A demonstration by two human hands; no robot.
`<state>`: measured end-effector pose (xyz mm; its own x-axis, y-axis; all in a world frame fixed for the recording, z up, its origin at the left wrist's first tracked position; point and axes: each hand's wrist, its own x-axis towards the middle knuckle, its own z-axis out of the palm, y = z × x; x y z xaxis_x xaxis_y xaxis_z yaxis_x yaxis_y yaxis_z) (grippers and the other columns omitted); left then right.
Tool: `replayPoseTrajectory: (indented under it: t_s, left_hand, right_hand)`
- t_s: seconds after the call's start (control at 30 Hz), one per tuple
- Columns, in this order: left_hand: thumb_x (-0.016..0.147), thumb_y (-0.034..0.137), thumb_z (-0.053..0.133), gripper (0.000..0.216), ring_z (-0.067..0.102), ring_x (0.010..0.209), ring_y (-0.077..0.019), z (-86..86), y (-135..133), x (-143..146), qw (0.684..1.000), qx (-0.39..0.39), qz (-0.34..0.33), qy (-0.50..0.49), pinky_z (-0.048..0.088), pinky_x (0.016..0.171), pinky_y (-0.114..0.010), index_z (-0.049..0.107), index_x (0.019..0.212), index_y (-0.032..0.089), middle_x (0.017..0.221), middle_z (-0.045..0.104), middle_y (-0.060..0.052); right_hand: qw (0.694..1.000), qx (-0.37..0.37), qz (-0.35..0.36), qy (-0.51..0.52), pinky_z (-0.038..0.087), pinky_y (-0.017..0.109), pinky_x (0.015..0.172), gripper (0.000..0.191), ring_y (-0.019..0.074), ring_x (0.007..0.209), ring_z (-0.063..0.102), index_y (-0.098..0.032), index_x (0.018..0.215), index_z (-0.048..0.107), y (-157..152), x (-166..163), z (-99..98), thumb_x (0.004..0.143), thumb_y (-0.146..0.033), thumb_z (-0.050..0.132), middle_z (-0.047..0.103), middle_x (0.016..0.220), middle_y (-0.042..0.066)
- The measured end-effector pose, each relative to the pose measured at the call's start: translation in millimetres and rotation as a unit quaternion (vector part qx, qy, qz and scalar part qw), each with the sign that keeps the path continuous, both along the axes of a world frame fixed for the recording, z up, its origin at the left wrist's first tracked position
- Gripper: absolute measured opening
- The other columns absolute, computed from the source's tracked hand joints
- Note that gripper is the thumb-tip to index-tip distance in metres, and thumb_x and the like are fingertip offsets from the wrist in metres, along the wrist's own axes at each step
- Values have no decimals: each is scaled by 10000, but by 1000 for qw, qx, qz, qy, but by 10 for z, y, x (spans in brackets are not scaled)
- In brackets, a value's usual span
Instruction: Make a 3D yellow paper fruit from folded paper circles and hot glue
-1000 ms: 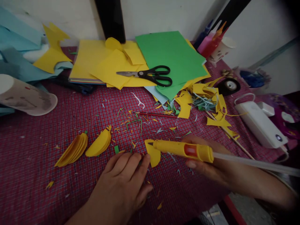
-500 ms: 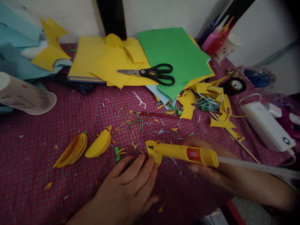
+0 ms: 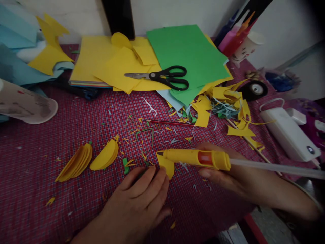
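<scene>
My right hand [image 3: 215, 169] is wrapped around a yellow hot glue gun [image 3: 190, 157], with a long clear glue stick [image 3: 274, 168] running out of its back. The dark nozzle is at the upper left edge of a small yellow paper piece [image 3: 167, 168]; whether it touches cannot be made out. My left hand [image 3: 142, 200] holds that piece low over the checked cloth, fingers together on its lower left side, hiding part of it. To the left lie two bundles of folded yellow paper, a fanned one [image 3: 76, 162] and a smaller one [image 3: 105, 156], both with green bits at the top.
Black-handled scissors [image 3: 162, 75] rest on yellow sheets [image 3: 93, 57] and a green sheet [image 3: 188, 51]. A red pencil [image 3: 172, 123] and paper scraps [image 3: 203, 112] lie in front. A paper cup [image 3: 33, 106] is tipped at left; a white power bank [image 3: 289, 134] sits at right.
The glue gun's nozzle has moved slightly left and up, to the edge of the yellow paper piece. My left hand keeps its hold. The whole view has shifted a little.
</scene>
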<state>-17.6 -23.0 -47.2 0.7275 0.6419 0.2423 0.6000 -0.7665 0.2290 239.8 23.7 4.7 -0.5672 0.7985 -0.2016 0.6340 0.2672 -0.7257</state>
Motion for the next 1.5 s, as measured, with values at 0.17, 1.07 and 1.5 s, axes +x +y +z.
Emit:
replayPoseTrajectory:
  t_s: [0.17,1.07,1.5]
  left_hand:
    - [944,428,448,367,502,1133,-182,2,10,-5,1000,6,-5,-4,314,1002,-362,611,1160,179,1218,661,7]
    - [970,308,412,284,574,907,-156,115,18,-2,1000,-19,1,-20,361,948,-348,639,1060,163,940,685,0]
    - [960,293,437,261,561,897,-160,94,17,16,999,-16,10,-35,365,950,-346,649,1030,158,914,675,0]
  right_hand:
    - [999,-11,30,3,473,306,698,250,198,828,604,-205,935,557,-10,56,-13,960,-414,422,590,892,36]
    - [996,-71,24,45,529,247,686,169,157,785,645,-213,959,611,3,198,-59,931,-347,511,661,856,0]
    - [999,-26,19,35,541,228,632,212,152,729,636,-257,964,586,-77,289,-52,947,-428,463,640,835,-12]
